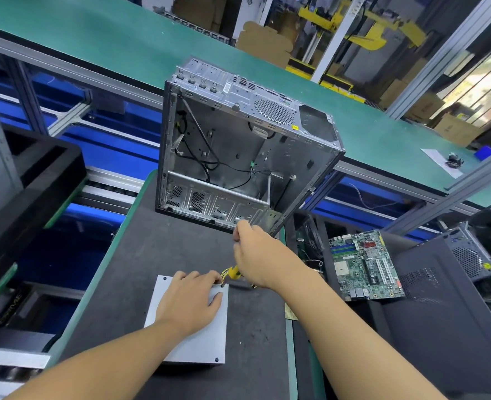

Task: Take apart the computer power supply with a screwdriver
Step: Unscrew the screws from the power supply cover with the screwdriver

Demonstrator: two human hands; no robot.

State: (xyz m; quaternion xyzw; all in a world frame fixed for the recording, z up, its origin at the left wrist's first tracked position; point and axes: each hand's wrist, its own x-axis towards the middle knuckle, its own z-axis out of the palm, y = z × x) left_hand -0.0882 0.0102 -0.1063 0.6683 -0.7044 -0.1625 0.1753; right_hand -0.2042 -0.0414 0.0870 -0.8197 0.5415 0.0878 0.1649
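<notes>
Grey metal power supply box [198,342] lying flat on the dark grey work mat [140,255], lower centre of the frame, with both hands at it.

The left hand [190,301] rests spread and flat on the box's top, its fingertips at the far edge beside a bunch of yellow wires [229,272]. The right hand [257,255] hovers just above that corner with its fingers curled; I cannot tell what it grips. Beyond, at frame centre, an open silver computer case [238,157] stands on the mat. A green motherboard [365,264] lies to the right, and a green conveyor belt [123,39] crosses the top.
</notes>
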